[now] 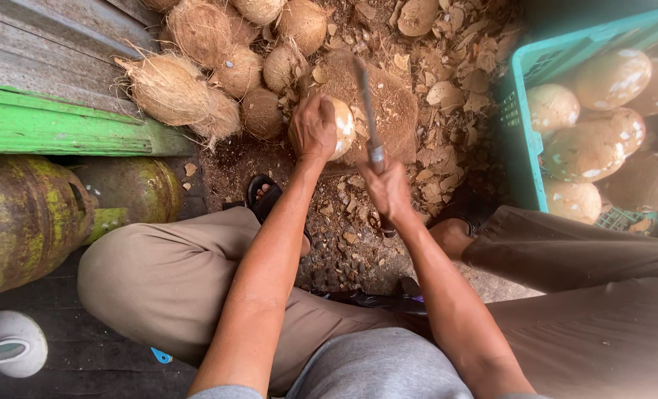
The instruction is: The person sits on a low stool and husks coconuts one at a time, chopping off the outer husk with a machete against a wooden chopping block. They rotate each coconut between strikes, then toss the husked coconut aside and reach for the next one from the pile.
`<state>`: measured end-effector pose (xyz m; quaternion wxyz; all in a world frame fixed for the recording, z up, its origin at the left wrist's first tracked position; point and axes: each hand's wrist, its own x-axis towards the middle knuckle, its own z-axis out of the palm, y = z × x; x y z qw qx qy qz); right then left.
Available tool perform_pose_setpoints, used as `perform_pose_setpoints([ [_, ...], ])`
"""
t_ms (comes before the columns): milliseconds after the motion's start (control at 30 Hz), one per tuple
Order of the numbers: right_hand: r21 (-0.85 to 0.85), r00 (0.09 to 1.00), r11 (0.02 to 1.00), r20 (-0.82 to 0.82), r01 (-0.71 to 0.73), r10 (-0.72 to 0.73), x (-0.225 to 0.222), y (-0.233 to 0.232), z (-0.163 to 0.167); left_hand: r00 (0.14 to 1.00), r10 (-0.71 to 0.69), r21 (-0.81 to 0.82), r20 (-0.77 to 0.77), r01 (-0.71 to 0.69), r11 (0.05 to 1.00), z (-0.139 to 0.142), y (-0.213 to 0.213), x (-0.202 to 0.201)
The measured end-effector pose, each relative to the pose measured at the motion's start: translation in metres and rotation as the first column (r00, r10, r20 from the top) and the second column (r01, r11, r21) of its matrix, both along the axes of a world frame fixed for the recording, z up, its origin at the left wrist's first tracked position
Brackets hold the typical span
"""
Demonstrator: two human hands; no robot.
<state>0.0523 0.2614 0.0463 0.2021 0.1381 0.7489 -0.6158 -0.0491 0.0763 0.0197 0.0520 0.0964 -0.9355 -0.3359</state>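
Both forearms reach out over bent knees. Left hand (pixel 312 127) wraps a pale, half-peeled coconut (pixel 341 127) on a stump (pixel 388 103), hiding most of it. Right hand (pixel 388 191) closes its grip around a blade (pixel 367 103); its handle is covered. Crate (pixel 519 111) runs off frame.

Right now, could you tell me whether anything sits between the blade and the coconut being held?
Nothing visible does. The left hand grips the coconut from its left side, and the blade in the right hand comes in from the right.
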Motion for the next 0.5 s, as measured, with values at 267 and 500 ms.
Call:
perform_pose_setpoints([
  [267, 0.09, 0.978, 0.974, -0.007, -0.206, 0.208, -0.005, 0.013, -0.005, 0.99, -0.099, -0.033, -0.097, 0.096, 0.995, -0.011, -0.004, 0.003],
  [500, 0.199, 0.946, 0.925, 0.091, -0.324, 0.312, -0.005, 0.055, -0.029, 0.962, -0.23, 0.012, -0.148, 0.234, 0.972, -0.013, -0.017, -0.001],
])
